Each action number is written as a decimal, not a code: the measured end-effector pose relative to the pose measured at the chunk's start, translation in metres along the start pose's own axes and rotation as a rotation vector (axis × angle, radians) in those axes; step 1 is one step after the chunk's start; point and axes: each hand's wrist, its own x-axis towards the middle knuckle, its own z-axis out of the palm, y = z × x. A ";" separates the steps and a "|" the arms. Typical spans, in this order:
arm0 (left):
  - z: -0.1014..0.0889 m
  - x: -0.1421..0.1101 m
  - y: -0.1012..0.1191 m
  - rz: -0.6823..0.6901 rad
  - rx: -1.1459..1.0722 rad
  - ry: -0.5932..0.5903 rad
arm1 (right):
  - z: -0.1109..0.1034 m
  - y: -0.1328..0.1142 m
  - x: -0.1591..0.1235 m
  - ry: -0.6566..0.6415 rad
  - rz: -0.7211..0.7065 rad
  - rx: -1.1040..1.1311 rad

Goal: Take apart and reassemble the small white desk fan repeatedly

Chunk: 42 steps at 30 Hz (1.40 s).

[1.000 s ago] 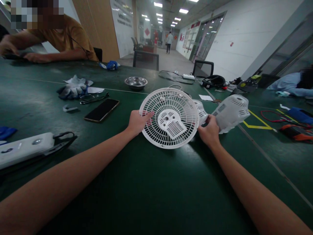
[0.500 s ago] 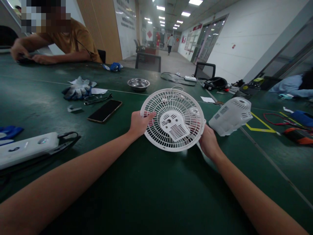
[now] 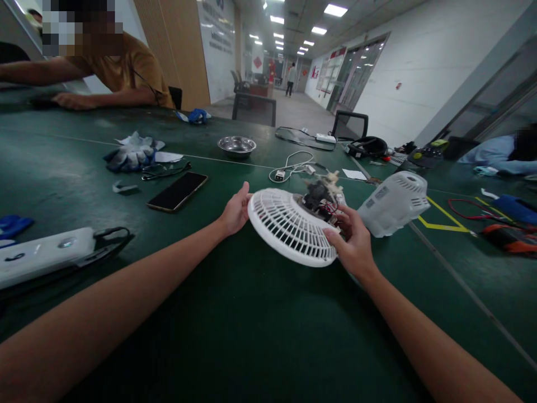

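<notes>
A white round fan grille [image 3: 289, 226] is tilted above the green table, its slotted side curving toward me. On its upper side is a dark motor [image 3: 319, 193] with thin red wires and a pale part on top. My right hand [image 3: 354, 240] grips the grille at its right edge, thumb in front and fingers up beside the motor. My left hand [image 3: 235, 212] is at the left rim with its thumb raised off the grille; its fingers meet the edge, their tips partly hidden. A white cord [image 3: 289, 167] with a plug lies behind the motor.
A white plastic housing [image 3: 392, 204] stands to the right. A phone [image 3: 178, 191], gloves [image 3: 131, 154] and a metal bowl [image 3: 236, 146] lie beyond my left hand. A white power strip [image 3: 50, 254] is at left. A co-worker [image 3: 138, 70] sits across the table.
The grille has tipped from facing me to lying flatter, bringing the motor into view on top. My left thumb has come off the grille; my right thumb is now over its edge.
</notes>
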 end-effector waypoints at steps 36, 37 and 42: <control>0.007 0.001 0.003 -0.149 -0.021 0.073 | 0.006 -0.012 0.011 0.034 -0.150 -0.086; 0.007 0.001 0.002 -0.149 -0.006 0.077 | 0.005 -0.014 0.010 -0.005 -0.200 -0.170; 0.009 0.000 -0.001 0.036 0.306 0.181 | 0.003 -0.016 0.010 -0.096 -0.301 -0.373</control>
